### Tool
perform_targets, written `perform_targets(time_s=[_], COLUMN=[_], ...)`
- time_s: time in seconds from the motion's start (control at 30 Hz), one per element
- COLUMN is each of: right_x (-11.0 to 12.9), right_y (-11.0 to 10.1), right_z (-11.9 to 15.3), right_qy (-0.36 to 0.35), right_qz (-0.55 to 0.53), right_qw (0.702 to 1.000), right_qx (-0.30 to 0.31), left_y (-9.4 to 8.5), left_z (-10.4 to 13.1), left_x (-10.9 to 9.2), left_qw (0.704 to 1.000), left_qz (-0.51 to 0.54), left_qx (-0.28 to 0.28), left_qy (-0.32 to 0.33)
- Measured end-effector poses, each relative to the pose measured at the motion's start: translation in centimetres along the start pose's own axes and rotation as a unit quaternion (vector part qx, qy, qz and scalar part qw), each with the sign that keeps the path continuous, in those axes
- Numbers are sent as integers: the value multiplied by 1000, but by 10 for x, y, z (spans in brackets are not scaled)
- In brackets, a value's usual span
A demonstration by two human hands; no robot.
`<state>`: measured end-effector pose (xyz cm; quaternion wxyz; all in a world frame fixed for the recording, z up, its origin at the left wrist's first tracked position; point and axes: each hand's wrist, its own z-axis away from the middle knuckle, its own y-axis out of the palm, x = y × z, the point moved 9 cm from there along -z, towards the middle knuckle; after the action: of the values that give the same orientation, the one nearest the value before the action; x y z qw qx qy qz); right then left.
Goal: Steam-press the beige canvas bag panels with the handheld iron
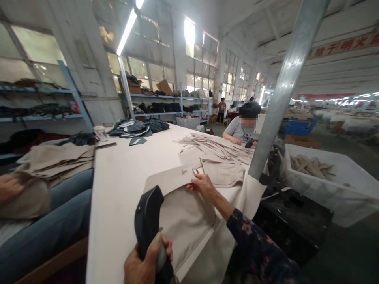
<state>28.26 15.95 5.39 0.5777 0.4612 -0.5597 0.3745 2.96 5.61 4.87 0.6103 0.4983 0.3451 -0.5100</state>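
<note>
In the lower middle, my left hand [149, 258] is wrapped around the grip of a black handheld tool [148, 215] with a broad curved head; its exact kind is unclear. My right hand [204, 186] has its fingers pinched at the edge of a beige fabric bag piece [186, 221], which lies on the white table [115, 189]. A small metal fitting [183, 171] sits on the piece's flap, left of those fingers. Just beyond the fingertips is a metal buckle-like part [197, 170]. Another beige fabric piece [223, 172] lies to the right.
Beige strips [219, 148] are heaped at the far side, before a seated person [244, 126]. Dark fabric pieces [133, 128] are piled back left. A metal post [284, 90] rises at the table's right edge, near a white bin [328, 181]. Another person's hand [10, 189] is at left.
</note>
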Motion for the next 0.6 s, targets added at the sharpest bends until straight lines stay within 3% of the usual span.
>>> perform_targets(time_s=[0.23, 0.47, 0.6], right_x=[-1, 16, 19], right_y=[3, 12, 8], right_z=[54, 93, 101], right_qy=[-45, -95, -114], right_qz=[-111, -122, -115], right_qw=[993, 987, 986], right_qx=[22, 40, 26], left_y=[23, 42, 50], left_z=[34, 28, 26], left_x=[25, 43, 46], left_qw=[999, 994, 992], left_qz=[2, -33, -40], left_qx=[49, 105, 123], left_qy=[-9, -10, -7])
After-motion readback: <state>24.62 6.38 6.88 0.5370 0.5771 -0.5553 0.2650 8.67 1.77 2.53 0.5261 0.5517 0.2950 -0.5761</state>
